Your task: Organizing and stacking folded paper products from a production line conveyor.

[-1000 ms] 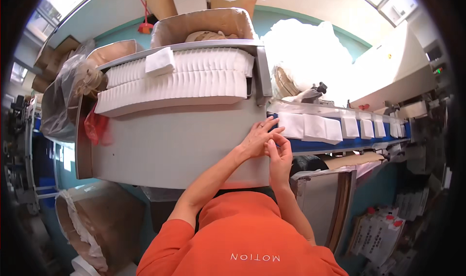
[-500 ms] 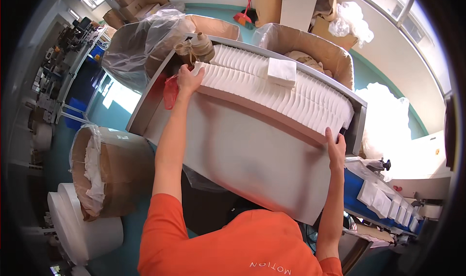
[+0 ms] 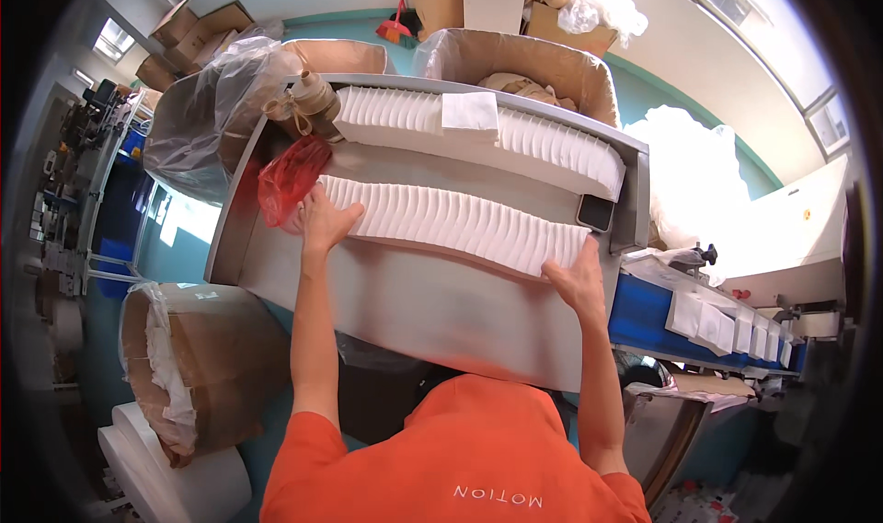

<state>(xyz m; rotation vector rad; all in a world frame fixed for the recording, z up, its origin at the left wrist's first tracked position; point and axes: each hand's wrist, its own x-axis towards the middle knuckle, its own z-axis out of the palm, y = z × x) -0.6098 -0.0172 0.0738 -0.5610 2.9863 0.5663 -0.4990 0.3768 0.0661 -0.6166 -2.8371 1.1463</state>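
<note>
A long row of white folded napkins lies across the metal table, its small stacks pressed side by side. My left hand grips the row's left end, thumb at its near side. At the right end, my right hand is closed on it, so the row is squeezed between both hands. Farther back stands a second napkin row, with a flat white stack on top. Beside my left hand is a crumpled red plastic bag. A dark phone lies near the back row's right end.
A brown bottle stands in the table's far left corner. Raised metal edges border the table's back and sides. Lined cardboard bins stand behind it, another carton at the left. A blue conveyor carries white stacks on the right.
Both hands have drawn the front row toward me, away from the back row, opening a gap. The phone and more of the red bag now show.
</note>
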